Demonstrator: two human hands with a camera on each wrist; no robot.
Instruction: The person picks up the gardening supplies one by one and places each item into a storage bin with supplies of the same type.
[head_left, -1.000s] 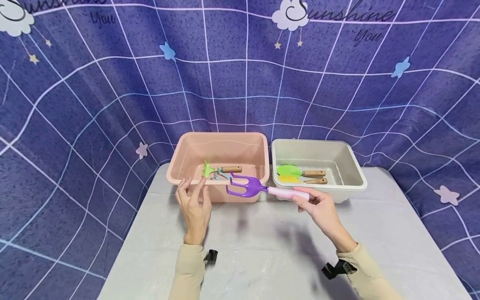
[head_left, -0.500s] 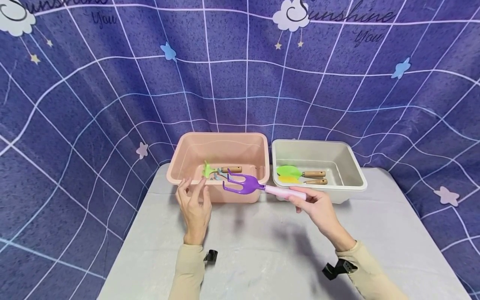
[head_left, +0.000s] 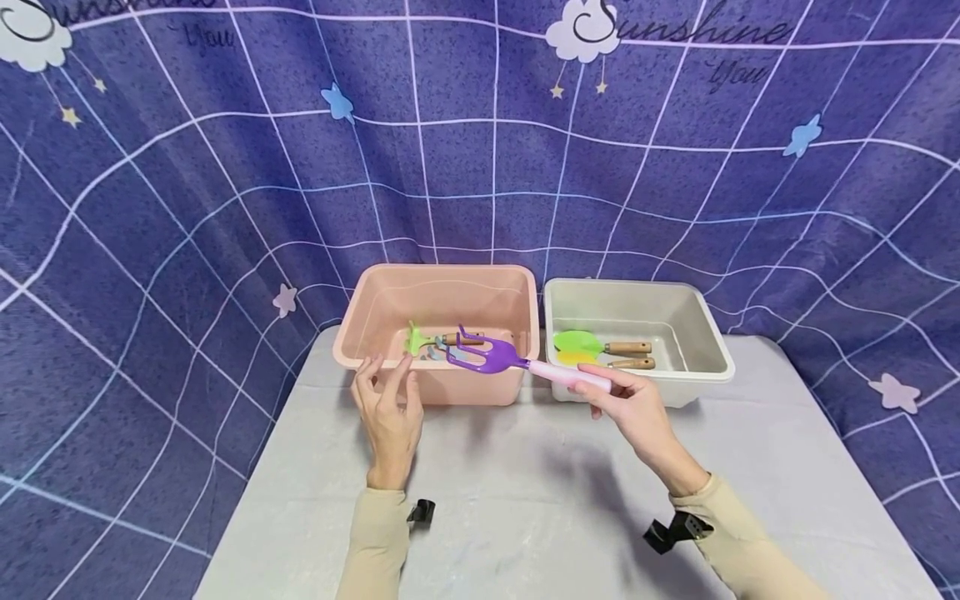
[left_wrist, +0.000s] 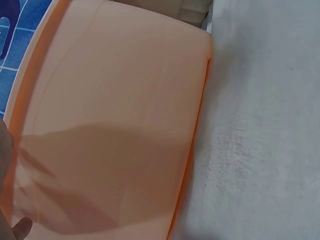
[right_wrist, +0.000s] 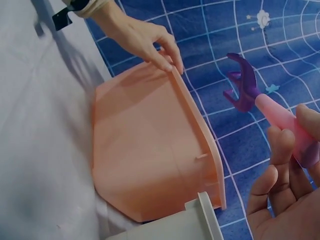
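Note:
My right hand (head_left: 633, 412) pinches the pink handle of a purple hand cultivator (head_left: 491, 357), its prongs pointing left. In the head view its head overlaps the front edge of the pink bin (head_left: 442, 279); the right wrist view shows the cultivator (right_wrist: 245, 85) raised clear of the rim. My left hand (head_left: 390, 421) holds the bin's front rim, fingers over the edge and thumb against the outer wall. Inside the bin lie a small green rake (head_left: 416, 337) with a wooden handle and a blue-grey tool (head_left: 442, 350), partly hidden by the front rim and cultivator.
Close to the pink bin's right stands a light grey bin (head_left: 675, 308). It contains a green trowel (head_left: 577, 342) and a yellow trowel (head_left: 576, 358), both wooden-handled. A blue patterned curtain (head_left: 480, 150) hangs behind the grey-white table (head_left: 495, 517).
The cultivator has shifted slightly left, and its pronged head has tilted up over the pink bin's front edge. My right hand moved a little left with it. My left hand stayed put.

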